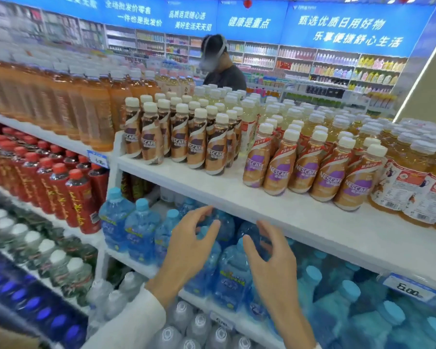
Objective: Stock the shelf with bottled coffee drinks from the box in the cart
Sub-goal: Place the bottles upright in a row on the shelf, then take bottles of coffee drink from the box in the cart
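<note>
Hands: left hand [189,244] empty, fingers spread and loosely curved, thumb apart, with a white sleeve [126,321] at the wrist. The right hand [269,263] is likewise empty, fingers slightly curled, gripping nothing. Both hang side by side, palms roughly facing each other, just below the front edge of the top shelf [212,187]. Behind them are blue-capped water bottles [141,222] on the tier beneath.

Coffee drinks stand upright on the top shelf in two blocks. The brown-label Nescafé bottles [179,139] are at the left end, set back from the edge. The gold-and-purple-label Nescafé bottles [315,170] are to their right, nearer the edge, with a bare strip of shelf between the blocks.

Just beside the gold block on the right are yellow drink bottles [413,197] with white labels. The left bay has orange drink bottles [96,117] above and red-capped bottles [68,192] below. A price tag [410,290] reading 6.00 is on the shelf edge at right. Another person [224,71] stands beyond the shelving.
</note>
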{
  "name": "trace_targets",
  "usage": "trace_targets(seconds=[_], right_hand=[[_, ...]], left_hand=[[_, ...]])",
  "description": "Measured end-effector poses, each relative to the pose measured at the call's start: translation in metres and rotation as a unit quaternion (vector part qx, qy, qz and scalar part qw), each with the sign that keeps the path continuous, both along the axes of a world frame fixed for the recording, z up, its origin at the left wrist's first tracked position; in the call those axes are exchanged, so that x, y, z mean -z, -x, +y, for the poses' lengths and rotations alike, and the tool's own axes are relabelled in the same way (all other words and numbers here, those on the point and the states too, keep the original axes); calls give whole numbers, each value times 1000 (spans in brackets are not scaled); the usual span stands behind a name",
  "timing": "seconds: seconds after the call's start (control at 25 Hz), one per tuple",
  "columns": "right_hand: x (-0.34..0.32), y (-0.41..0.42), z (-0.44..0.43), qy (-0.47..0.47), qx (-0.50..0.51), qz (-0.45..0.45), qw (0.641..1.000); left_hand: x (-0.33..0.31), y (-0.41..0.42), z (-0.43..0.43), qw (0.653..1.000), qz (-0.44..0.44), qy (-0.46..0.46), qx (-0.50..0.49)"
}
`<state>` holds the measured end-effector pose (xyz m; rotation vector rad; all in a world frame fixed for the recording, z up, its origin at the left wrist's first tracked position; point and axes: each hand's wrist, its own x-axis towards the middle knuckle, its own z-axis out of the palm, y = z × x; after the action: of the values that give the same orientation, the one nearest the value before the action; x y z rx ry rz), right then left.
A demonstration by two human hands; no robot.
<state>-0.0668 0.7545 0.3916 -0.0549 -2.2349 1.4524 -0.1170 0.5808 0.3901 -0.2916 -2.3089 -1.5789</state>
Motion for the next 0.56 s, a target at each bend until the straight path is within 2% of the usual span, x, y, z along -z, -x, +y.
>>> trace_targets(seconds=[0.2, 0.32, 0.56], right_hand=[[65, -31, -38, 8, -120, -70, 990], [107, -49, -67, 14, -169, -135, 976], [173, -72, -148, 35, -238, -261, 935]], left_hand=[[64, -83, -61, 988, -84, -42, -124], [101, -133, -102, 966, -148, -51, -207], [157, -226, -172, 907, -217, -95, -348]])
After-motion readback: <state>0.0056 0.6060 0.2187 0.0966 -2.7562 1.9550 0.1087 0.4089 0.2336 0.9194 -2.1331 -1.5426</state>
